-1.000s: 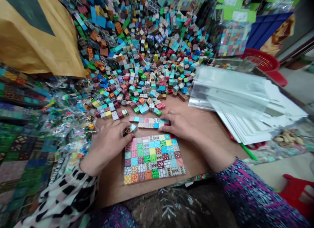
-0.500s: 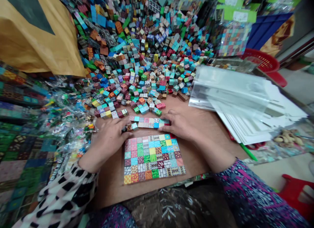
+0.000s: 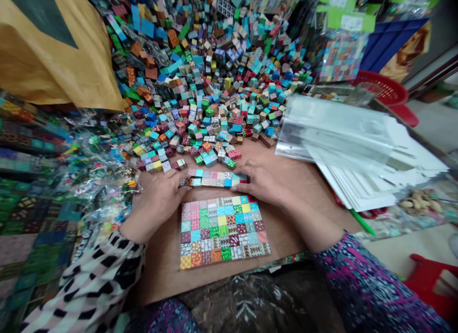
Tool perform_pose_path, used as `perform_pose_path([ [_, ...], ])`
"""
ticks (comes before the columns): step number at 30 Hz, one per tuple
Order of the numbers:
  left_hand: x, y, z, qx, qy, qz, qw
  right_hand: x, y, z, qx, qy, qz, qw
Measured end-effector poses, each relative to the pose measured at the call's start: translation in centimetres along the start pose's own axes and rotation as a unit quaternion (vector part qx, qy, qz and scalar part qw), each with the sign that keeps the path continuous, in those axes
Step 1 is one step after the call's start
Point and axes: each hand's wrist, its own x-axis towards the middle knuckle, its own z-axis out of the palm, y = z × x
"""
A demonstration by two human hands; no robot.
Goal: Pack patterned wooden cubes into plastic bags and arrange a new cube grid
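Observation:
A flat grid of small patterned cubes [image 3: 223,232] lies on the brown board [image 3: 164,271] in front of me. Just beyond it runs a short row of cubes [image 3: 214,179]. My left hand [image 3: 157,199] presses its fingertips against the row's left end, fingers curled together. At the row's right end rests my right hand [image 3: 266,182], its fingers touching the last cubes. Both hands squeeze the row between them.
A big heap of loose coloured cubes [image 3: 211,85] rises behind the row. Stacked clear plastic bags and white cards [image 3: 354,151] lie to the right. Packed bags of cubes [image 3: 39,190] fill the left side. A red basket [image 3: 388,89] stands far right.
My left hand has slid up and to the right, pushing two stray cubes into the left end of the row. The right hand has stayed put.

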Motion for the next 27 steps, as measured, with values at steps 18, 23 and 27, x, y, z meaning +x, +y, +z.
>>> perform_pose_path([
  [18, 1.3, 0.1, -0.9, -0.023, -0.063, 0.052, 0.996, 0.0, 0.1, 0.1, 0.003, 0.002, -0.005, 1.0],
  [23, 1.8, -0.1, -0.5, 0.009, -0.071, 0.064, 0.995, 0.0, 0.0, -0.1, 0.002, -0.001, 0.001, 1.0],
  [27, 1.9, -0.1, 0.0, 0.011, -0.053, 0.074, 0.996, -0.1, 0.1, -0.1, 0.005, -0.009, 0.006, 1.0],
])
